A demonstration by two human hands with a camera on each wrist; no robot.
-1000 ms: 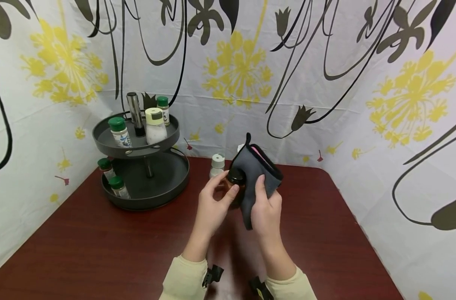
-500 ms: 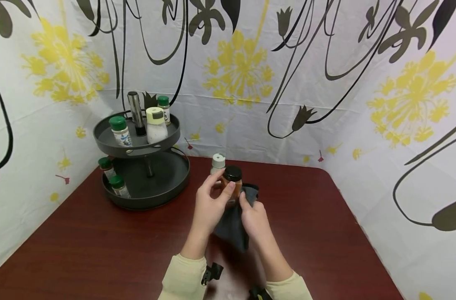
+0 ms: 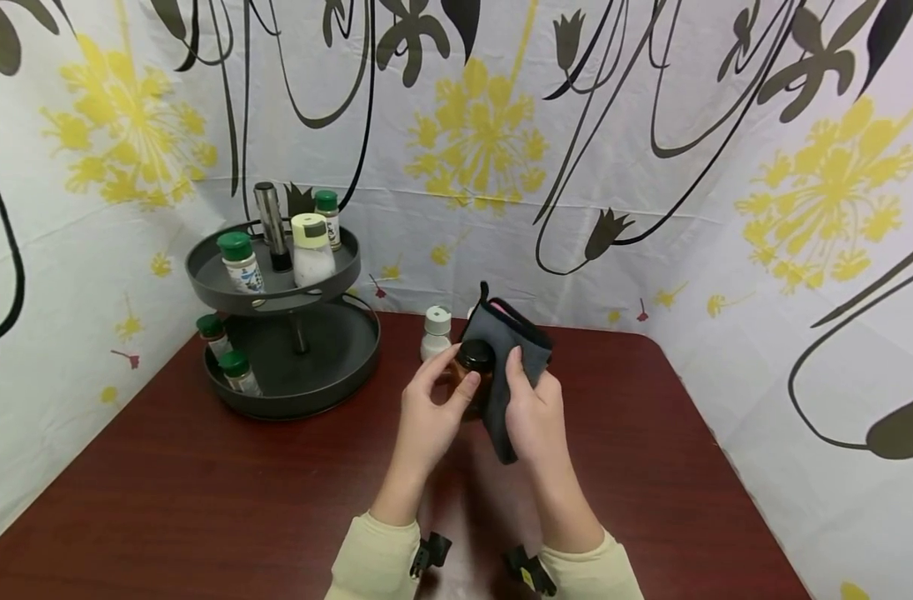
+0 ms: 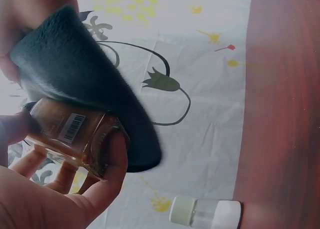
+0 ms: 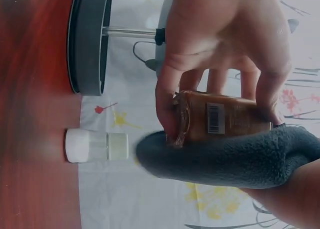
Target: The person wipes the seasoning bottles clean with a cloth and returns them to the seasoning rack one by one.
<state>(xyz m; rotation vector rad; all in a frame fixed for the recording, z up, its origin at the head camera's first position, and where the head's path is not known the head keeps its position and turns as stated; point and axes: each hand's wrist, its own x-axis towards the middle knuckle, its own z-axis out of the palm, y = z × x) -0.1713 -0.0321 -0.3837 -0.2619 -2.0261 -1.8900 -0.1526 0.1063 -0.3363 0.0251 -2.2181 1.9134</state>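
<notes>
Above the middle of the table, my left hand holds a spice jar between thumb and fingers. The jar has a black lid, brown-orange contents and a barcode label, plain in both wrist views. My right hand grips a dark grey fuzzy cloth with black trim, a hanging loop and a bit of pink at its edge. The cloth lies against the jar's side, as the right wrist view shows. Just behind the hands stands a pale-lidded shaker with white contents, touched by neither hand.
A two-tier dark round rack stands at the back left. Its upper tier bears green-capped jars, a steel cylinder and a yellow-lidded shaker; two more green-capped jars are below. Patterned cloth hangs behind the red-brown table.
The grey cloth went from the jar's upper right down below it, then back up beside it, my right hand moving with it. My left hand keeps its hold on the jar.
</notes>
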